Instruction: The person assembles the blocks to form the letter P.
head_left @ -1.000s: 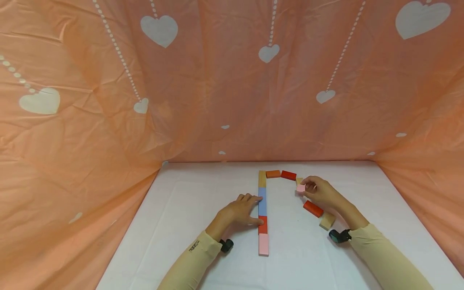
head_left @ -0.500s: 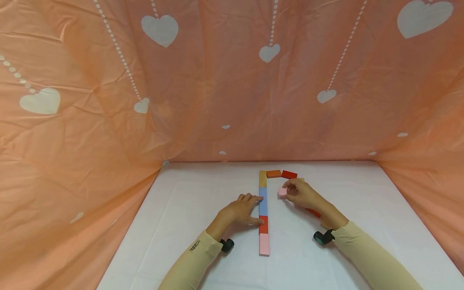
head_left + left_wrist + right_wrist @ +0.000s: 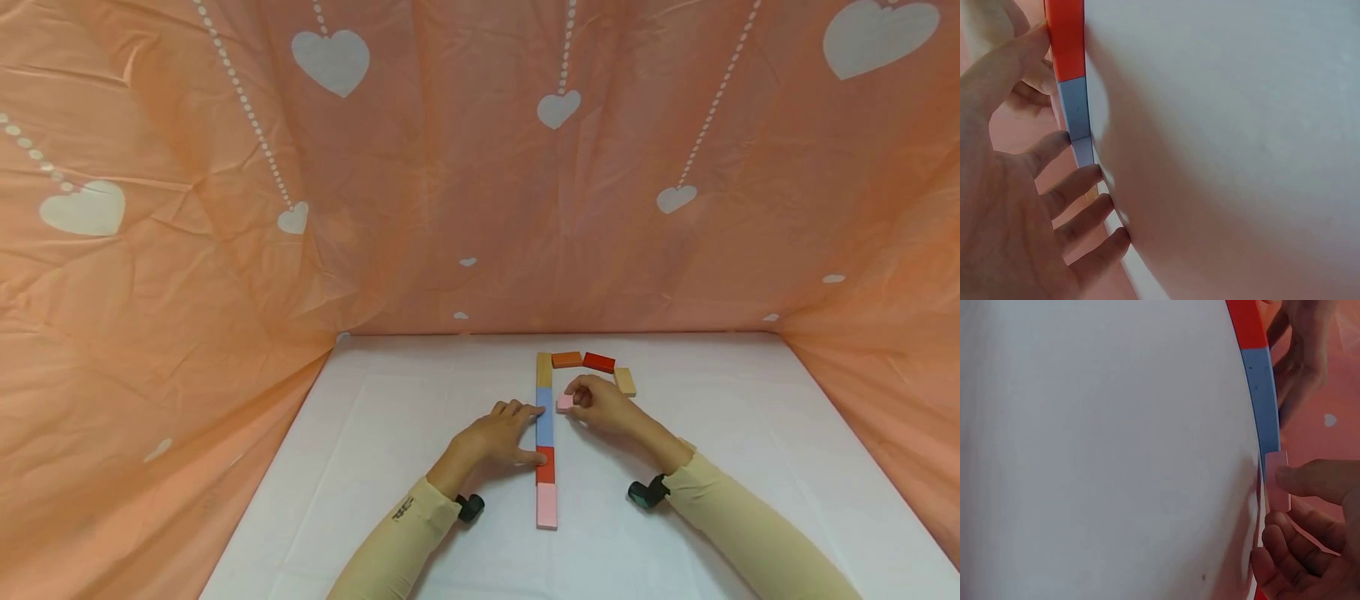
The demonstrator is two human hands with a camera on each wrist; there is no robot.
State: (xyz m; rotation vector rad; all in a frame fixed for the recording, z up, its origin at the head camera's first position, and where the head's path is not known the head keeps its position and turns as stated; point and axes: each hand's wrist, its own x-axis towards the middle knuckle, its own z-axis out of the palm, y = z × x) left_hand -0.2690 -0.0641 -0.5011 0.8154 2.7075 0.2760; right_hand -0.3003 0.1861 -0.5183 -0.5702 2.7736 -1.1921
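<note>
A straight column of wooden blocks lies on the white table [image 3: 375,467]: a tan block [image 3: 544,369] at the far end, a blue stretch [image 3: 544,423], a red block [image 3: 550,472] and a pink block [image 3: 547,507] nearest me. Along its left side rests my left hand [image 3: 498,435], fingers spread, index tip at the blue and thumb at the red. My right hand [image 3: 609,408] pinches a small pink block [image 3: 565,403] between thumb and fingers, just right of the blue stretch. In the right wrist view this pink block [image 3: 1277,481] overlaps the blue.
From the column's far end an orange block [image 3: 567,359], a dark red block [image 3: 598,362] and another tan block [image 3: 625,382] curve off to the right. Blocks lower on the right are hidden by my right forearm. An orange heart-print curtain [image 3: 480,208] surrounds the table.
My right hand has carried the small pink block leftward from near the right-hand tan block to beside the column. The left hand keeps its place.
</note>
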